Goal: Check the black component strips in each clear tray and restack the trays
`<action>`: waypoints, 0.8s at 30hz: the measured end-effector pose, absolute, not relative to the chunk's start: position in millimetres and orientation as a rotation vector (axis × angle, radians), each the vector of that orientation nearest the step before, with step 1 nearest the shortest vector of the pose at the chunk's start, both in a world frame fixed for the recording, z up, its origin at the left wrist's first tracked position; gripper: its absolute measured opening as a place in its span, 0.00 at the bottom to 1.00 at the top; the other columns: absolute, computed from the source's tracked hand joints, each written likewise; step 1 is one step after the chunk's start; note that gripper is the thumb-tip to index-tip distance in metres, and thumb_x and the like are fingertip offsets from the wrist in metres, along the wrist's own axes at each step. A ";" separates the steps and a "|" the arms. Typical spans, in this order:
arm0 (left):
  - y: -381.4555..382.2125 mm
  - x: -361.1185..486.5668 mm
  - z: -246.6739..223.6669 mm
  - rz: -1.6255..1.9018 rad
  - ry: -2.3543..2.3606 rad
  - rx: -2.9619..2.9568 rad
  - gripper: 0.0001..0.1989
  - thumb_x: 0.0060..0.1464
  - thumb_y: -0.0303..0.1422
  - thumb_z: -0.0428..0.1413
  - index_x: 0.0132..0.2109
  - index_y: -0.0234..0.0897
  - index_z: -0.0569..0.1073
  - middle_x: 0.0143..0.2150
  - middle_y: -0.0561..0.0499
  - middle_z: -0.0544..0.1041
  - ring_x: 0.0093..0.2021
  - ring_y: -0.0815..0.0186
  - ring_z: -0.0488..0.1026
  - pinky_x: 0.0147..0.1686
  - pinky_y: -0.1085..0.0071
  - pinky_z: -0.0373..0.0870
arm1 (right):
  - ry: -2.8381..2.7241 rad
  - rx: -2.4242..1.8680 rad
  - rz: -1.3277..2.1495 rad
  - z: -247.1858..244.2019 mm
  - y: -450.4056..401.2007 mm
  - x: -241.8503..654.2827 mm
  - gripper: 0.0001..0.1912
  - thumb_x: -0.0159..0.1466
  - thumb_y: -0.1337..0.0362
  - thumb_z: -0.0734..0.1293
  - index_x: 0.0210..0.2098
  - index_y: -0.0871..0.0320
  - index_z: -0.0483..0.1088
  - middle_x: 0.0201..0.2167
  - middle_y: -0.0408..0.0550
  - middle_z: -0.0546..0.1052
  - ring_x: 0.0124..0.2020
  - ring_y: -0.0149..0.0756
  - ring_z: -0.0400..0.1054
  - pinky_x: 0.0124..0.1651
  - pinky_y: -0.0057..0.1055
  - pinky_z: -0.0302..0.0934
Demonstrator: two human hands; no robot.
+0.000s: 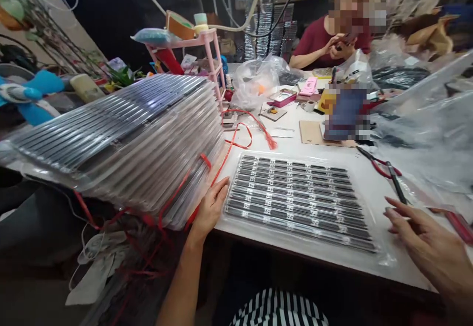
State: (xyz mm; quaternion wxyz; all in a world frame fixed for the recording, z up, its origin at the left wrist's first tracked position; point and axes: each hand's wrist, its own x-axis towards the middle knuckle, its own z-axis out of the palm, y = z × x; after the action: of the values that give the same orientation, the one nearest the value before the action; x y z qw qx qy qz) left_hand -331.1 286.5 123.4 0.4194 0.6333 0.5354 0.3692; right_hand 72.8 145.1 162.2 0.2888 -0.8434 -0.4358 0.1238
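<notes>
A clear plastic tray [288, 198] lies flat on the white table, with rows of dark strips and pale metallic segments in it. My left hand [212, 205] is at the tray's left edge, its fingers closed together on the rim; the undersides of the fingers are hidden. To the right of the tray, my right hand [424, 237] hovers low with its fingers apart and nothing in them. Just beyond it are a dark-handled tool [397, 183] and red-handled pliers [379, 164].
A tall stack of similar trays [148, 139] stands at the left, with red strapping [177, 195] around it. Behind are a pink rack [211, 52] and clear plastic bags [258, 82]. A phone [345, 114] stands on a beige board [310, 133]. Across the table sits another person [314, 40].
</notes>
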 end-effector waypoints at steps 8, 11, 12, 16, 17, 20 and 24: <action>284.5 -320.4 117.0 0.740 1.353 2.216 0.24 0.62 0.42 0.46 0.63 0.43 0.62 0.66 0.47 0.59 0.65 0.58 0.58 0.64 0.52 0.52 | -1.961 -2.035 -0.290 146.4 166.8 53.8 0.21 0.70 0.64 0.51 0.53 0.62 0.68 0.58 0.53 0.65 0.49 0.44 0.66 0.46 0.41 0.66; 286.3 -315.3 112.1 0.747 1.363 2.280 0.25 0.62 0.42 0.44 0.64 0.39 0.61 0.66 0.45 0.58 0.64 0.57 0.59 0.63 0.52 0.55 | -2.147 -2.112 -0.504 146.1 171.5 51.4 0.21 0.66 0.73 0.51 0.54 0.67 0.67 0.57 0.58 0.66 0.44 0.43 0.68 0.40 0.40 0.65; 287.2 -313.8 112.6 0.739 1.364 2.280 0.26 0.62 0.42 0.44 0.64 0.38 0.61 0.66 0.45 0.58 0.65 0.58 0.58 0.63 0.52 0.55 | -2.194 -2.102 -0.528 146.1 173.0 52.4 0.22 0.65 0.74 0.52 0.54 0.70 0.67 0.57 0.60 0.66 0.44 0.43 0.69 0.40 0.40 0.65; 289.5 -317.3 126.8 0.683 1.366 2.217 0.26 0.62 0.43 0.45 0.61 0.35 0.65 0.64 0.45 0.62 0.64 0.60 0.59 0.63 0.56 0.56 | -2.294 -1.963 -0.518 144.1 174.5 66.2 0.23 0.61 0.77 0.54 0.53 0.71 0.67 0.56 0.62 0.67 0.48 0.44 0.68 0.43 0.38 0.65; 288.2 -322.2 132.0 0.664 1.341 2.195 0.25 0.62 0.42 0.45 0.61 0.35 0.66 0.63 0.46 0.64 0.63 0.60 0.61 0.63 0.57 0.57 | -2.302 -1.928 -0.498 143.5 172.1 71.6 0.25 0.60 0.78 0.53 0.54 0.68 0.67 0.56 0.61 0.66 0.49 0.43 0.68 0.42 0.38 0.66; 274.2 -347.0 143.8 0.590 1.194 2.182 0.22 0.62 0.36 0.43 0.60 0.41 0.67 0.60 0.51 0.67 0.61 0.62 0.64 0.61 0.59 0.61 | -2.318 -1.784 -0.419 143.6 154.0 87.7 0.30 0.59 0.77 0.52 0.59 0.58 0.64 0.57 0.52 0.66 0.48 0.40 0.69 0.39 0.36 0.67; 239.5 -379.7 136.9 0.525 1.052 2.318 0.26 0.59 0.29 0.41 0.61 0.55 0.64 0.63 0.57 0.63 0.63 0.62 0.61 0.61 0.58 0.61 | -2.359 -1.554 -0.372 146.7 108.9 93.0 0.37 0.60 0.72 0.54 0.68 0.52 0.47 0.59 0.46 0.63 0.51 0.39 0.68 0.37 0.33 0.69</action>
State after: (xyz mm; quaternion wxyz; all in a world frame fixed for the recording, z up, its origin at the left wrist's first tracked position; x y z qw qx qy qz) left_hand -379.7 239.5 136.9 0.2677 0.8593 0.3901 0.1946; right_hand 93.0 108.9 146.7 0.1454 -0.5397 -0.8191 -0.1291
